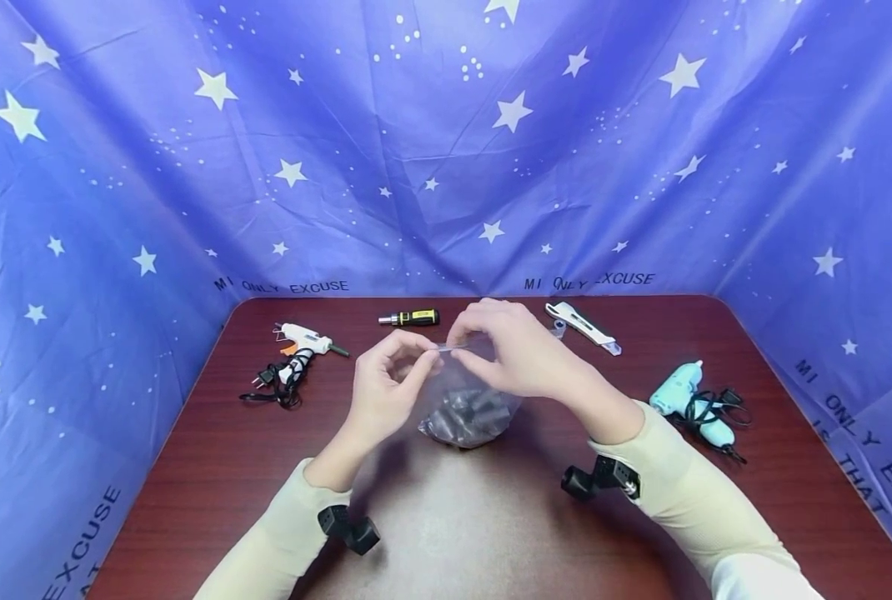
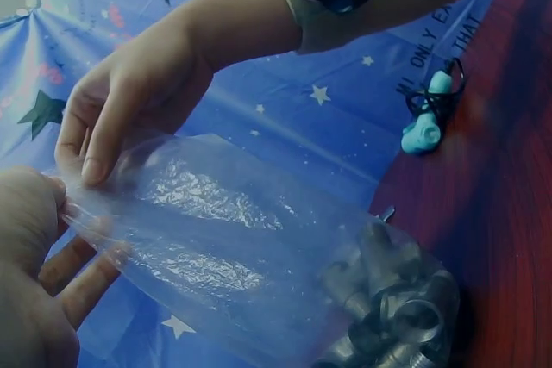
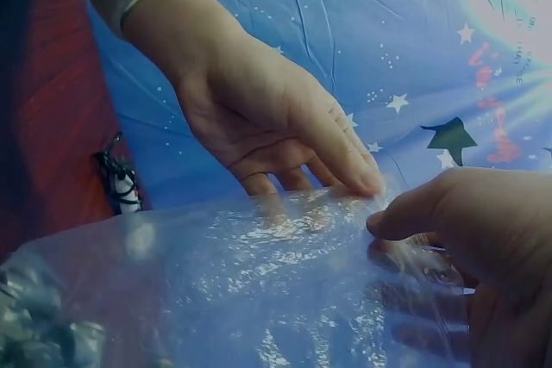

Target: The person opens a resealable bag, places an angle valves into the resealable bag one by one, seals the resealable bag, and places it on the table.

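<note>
A clear plastic bag (image 1: 464, 412) with several grey metal pieces (image 2: 388, 308) in its bottom rests on the middle of the dark red table (image 1: 491, 533). My left hand (image 1: 425, 357) pinches the bag's top edge from the left. My right hand (image 1: 458, 344) pinches the same edge from the right, and the two hands almost touch. In the left wrist view the bag (image 2: 233, 239) stretches between my left hand (image 2: 52, 213) and my right hand (image 2: 90, 165). The right wrist view shows the film (image 3: 259, 290) held by my right hand (image 3: 379, 221), with my left hand (image 3: 366, 183) on its rim.
A white glue gun (image 1: 299, 342) with a coiled cord lies at the back left. A black and yellow screwdriver (image 1: 410, 317) and a white tool (image 1: 581, 325) lie at the back. A light blue glue gun (image 1: 689, 400) lies at the right. Blue star-print cloth surrounds the table.
</note>
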Action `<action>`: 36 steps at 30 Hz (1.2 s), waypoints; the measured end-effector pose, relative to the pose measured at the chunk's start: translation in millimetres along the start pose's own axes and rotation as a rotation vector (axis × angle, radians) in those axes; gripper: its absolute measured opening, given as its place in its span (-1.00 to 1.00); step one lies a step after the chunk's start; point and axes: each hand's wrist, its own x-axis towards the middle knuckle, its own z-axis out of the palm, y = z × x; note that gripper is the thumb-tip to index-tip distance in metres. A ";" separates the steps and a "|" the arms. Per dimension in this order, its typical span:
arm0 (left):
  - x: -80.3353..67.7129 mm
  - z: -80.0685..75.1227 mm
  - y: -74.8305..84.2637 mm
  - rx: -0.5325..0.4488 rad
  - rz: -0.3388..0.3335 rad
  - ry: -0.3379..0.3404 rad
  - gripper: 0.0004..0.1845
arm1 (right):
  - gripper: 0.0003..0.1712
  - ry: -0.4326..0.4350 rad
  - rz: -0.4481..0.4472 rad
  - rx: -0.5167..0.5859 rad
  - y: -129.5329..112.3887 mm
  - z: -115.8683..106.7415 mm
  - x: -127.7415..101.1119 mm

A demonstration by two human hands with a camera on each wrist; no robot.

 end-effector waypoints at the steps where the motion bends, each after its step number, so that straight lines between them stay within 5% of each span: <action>1: 0.0 0.6 -0.7 -0.002 0.008 -0.002 -0.94 | -0.91 0.005 0.009 0.017 0.5 0.6 -0.2; 13: 1.6 8.0 -5.7 0.191 0.173 0.043 -0.93 | -0.88 0.021 0.139 0.124 1.2 2.2 -4.8; 26: 2.4 9.0 -3.9 0.202 0.153 0.035 -0.91 | -0.95 0.021 0.213 0.104 1.9 2.4 -8.2; 36: 4.1 7.2 -2.4 0.102 0.076 0.061 -0.96 | -0.96 0.012 0.277 0.130 6.6 1.1 -8.8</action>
